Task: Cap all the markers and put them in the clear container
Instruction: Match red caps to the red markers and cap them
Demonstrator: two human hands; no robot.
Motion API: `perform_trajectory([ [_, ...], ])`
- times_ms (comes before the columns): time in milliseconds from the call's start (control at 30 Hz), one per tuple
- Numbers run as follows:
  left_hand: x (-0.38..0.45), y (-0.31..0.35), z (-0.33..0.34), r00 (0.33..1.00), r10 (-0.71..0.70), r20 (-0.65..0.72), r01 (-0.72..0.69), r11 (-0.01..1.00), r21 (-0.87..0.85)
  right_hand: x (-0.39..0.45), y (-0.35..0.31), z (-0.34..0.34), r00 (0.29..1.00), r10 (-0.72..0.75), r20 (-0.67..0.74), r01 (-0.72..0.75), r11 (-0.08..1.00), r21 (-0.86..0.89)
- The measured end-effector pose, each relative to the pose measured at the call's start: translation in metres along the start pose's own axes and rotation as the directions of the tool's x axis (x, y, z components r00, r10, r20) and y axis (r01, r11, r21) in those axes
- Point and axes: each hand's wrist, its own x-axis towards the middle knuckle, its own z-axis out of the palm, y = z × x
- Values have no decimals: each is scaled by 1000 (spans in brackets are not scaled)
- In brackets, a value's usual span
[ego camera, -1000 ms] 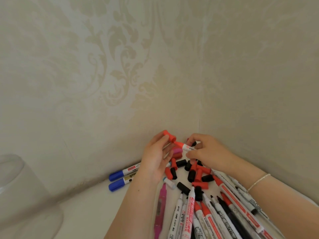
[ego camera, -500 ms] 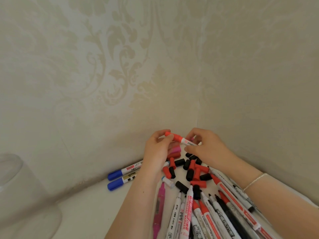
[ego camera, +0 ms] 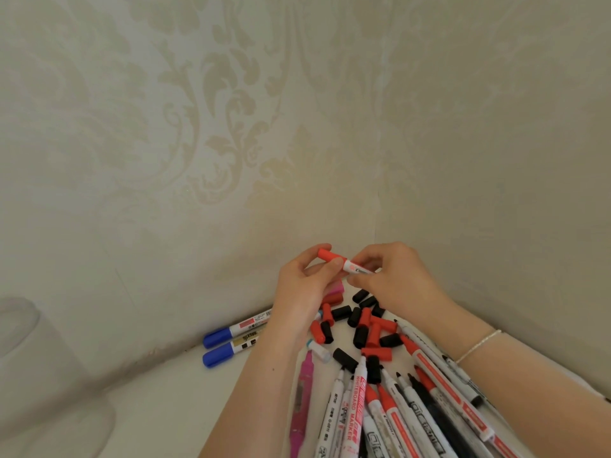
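Observation:
A red-capped white marker is held in the air between both hands, near the wall corner. My left hand pinches its red cap. My right hand grips the white barrel. Below them lie several loose red and black caps on the white table. Several uncapped red and black markers fan out toward me. Two blue-capped markers lie by the wall at the left, and a pink marker lies beside my left forearm. The clear container stands at the far left, blurred.
Patterned beige walls meet in a corner right behind my hands. The white table stretches between the clear container and my left forearm. A thin bracelet sits on my right wrist.
The red cap, held apart from the marker's tip a second ago, now sits on the marker. Both hands have drawn close together and risen slightly.

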Motion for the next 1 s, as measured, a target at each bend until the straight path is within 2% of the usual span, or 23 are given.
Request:
perform_trajectory([
  [167, -1, -5, 5, 1000, 0, 18, 0, 1000, 9, -3, 2, -8, 994, 82, 72, -94, 977, 190],
  [367, -4, -11, 14, 998, -33, 53, 33, 999, -9, -7, 7, -17, 987, 114, 114, -131, 978, 161],
  [467, -4, -4, 4, 994, -41, 98, 39, 999, 17, -9, 6, -18, 983, 116, 146, -144, 968, 205],
  [633, -8, 15, -25, 990, -19, 137, 16, 1000, 19, -13, -5, -24, 958, -28, 287, -49, 965, 258],
  [700, -12, 24, -37, 983, -40, 177, 24, 995, 95, -12, -6, -26, 943, -76, 324, 3, 976, 219],
  [733, -14, 28, -43, 975, -57, 214, 9, 976, 216, -12, -7, -26, 935, -95, 343, 30, 981, 190],
  [800, -20, 36, -52, 947, -105, 303, -76, 844, 531, -12, -7, -18, 918, -124, 378, 96, 991, 92],
  [867, -26, 38, -57, 928, -143, 344, -140, 722, 678, -15, -7, -9, 904, -137, 404, 146, 989, 10],
  [933, -33, 35, -64, 954, -88, 288, -161, 660, 734, -18, -7, -6, 913, -113, 392, 173, 977, -121],
  [1000, -38, 28, -83, 985, 6, 175, -151, 535, 831, -20, -5, -13, 943, -18, 332, 144, 922, -359],
])
